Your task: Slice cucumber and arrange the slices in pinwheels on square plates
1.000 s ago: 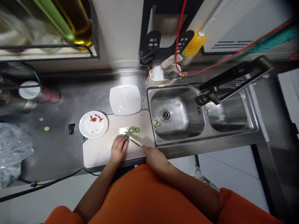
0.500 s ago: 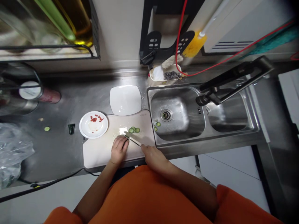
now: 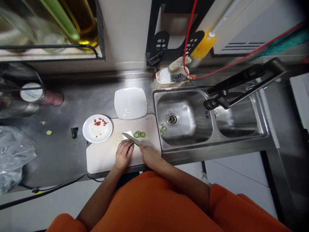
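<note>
My left hand [image 3: 124, 155] rests on the pale cutting board [image 3: 103, 161], fingers curled over a cucumber piece [image 3: 131, 141] that is mostly hidden; only a dark green bit shows. In my right hand [image 3: 150, 156] is a kitchen knife [image 3: 129, 137], gripped by the handle. Its blade slants up and left, just beyond my left fingertips and against the cucumber. Several round cucumber slices [image 3: 139, 134] lie overlapped on the board, to the right of the blade. A wet, shiny patch surrounds them.
A white plate with red bits [image 3: 87, 129] overlaps the board's left corner. Behind the board sits a square white dish [image 3: 130, 103]. To the right is a steel sink [image 3: 190, 106] with a few slices inside, under a black faucet [image 3: 227, 101]. A cucumber end [image 3: 74, 132] lies left.
My right hand has moved forward and left, carrying the knife, so the blade now reaches farther past my left fingers. My left hand stays nearly in place.
</note>
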Motion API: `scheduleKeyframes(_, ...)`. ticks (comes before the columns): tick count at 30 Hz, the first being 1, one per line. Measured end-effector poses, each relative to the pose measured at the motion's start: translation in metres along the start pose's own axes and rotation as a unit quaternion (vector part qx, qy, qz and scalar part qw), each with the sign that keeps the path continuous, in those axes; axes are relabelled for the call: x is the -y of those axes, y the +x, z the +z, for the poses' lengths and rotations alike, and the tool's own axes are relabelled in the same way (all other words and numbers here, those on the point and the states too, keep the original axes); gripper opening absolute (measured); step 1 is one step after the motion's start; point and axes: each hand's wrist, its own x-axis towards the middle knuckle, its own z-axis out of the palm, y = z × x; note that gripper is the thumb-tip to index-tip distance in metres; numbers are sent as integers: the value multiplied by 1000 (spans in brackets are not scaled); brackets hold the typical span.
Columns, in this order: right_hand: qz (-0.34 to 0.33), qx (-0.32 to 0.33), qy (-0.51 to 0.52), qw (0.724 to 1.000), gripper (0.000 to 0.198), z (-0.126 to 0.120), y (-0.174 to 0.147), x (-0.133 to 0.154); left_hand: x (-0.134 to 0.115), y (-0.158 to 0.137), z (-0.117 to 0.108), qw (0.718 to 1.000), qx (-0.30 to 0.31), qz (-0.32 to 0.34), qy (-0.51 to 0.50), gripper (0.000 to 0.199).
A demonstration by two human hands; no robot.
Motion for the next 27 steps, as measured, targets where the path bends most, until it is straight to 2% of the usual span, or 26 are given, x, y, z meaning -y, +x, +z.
scheduleKeyframes(5,1,7,1,1000,43,3,0,-4,1,-2,-1,1000,17,-2,13,20)
scheduleKeyframes(10,16,-2,6,1000,43,7,0,-11,-5,-12,-6,997,53,-43,25,27)
scheduleKeyframes(12,22,6,4,1000,44,8,-3,-14,-6,-17,-14,996,33,-73,28,27)
scheduleKeyframes(15,23,1,-7,1000,45,8,-9,-18,0,-24,-37,987,-36,-138,73,27)
scheduleKeyframes(19,2,-45,-37,998,44,5,-19,-23,30,-34,-73,950,-117,-231,173,29)
scheduleKeyframes(21,-11,-63,-50,997,43,4,-22,-25,47,-38,-84,927,-144,-274,213,29)
scheduleKeyframes(24,-23,-86,-70,994,42,5,-24,-30,61,-40,-87,916,-141,-292,236,29)
scheduleKeyframes(27,-32,-116,-85,989,42,9,-23,-35,62,-40,-82,917,-132,-292,238,31)
